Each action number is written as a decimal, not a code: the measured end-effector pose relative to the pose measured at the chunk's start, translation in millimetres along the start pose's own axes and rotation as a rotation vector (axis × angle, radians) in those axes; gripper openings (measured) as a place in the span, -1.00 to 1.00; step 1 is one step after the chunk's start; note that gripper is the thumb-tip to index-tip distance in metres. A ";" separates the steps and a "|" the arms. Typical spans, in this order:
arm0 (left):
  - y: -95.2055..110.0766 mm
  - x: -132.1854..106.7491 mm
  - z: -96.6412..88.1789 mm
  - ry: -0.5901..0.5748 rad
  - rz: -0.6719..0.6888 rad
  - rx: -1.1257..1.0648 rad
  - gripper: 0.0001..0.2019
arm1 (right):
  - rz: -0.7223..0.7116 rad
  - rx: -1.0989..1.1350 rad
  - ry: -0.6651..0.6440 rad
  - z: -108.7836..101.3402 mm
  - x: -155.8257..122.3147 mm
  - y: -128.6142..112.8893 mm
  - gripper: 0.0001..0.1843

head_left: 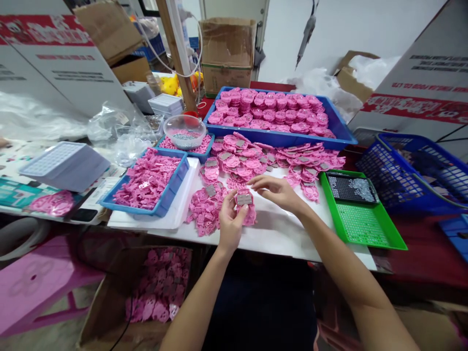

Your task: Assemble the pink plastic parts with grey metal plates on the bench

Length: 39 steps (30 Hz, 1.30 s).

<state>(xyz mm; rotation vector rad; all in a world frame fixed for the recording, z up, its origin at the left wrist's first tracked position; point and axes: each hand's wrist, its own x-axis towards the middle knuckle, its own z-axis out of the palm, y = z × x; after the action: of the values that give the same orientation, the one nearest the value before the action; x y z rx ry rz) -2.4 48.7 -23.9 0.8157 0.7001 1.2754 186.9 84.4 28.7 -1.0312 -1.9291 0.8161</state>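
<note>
My left hand point(231, 222) grips a pink plastic piece with a grey metal plate point(244, 199) set in its face, thumb across the front. To its right my right hand point(276, 191) hovers with fingers spread and bent, apart from the held piece; nothing shows in it. Beside my left hand lies a heap of small pink parts point(204, 207) on the white tabletop. Behind both hands spreads a pile of similar pink pieces point(241, 158), several with grey plates showing.
A large blue tray point(278, 134) of stacked pink pieces stands at the back. Left are a blue bin point(146, 210) of pink parts and a clear bowl point(185, 127) of small metal bits. Right is a green tray point(393, 239). An electric screwdriver point(306, 39) hangs above.
</note>
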 end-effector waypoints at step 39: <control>1.9 -6.5 4.7 0.067 0.277 0.104 -0.45 | 0.365 0.298 -0.352 -14.1 -13.7 -18.4 -0.61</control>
<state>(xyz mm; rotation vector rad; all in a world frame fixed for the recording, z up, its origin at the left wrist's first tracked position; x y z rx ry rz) -0.6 41.9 -19.7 0.9837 0.7290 1.5307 197.3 66.4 45.8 -1.1248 -1.8424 1.5296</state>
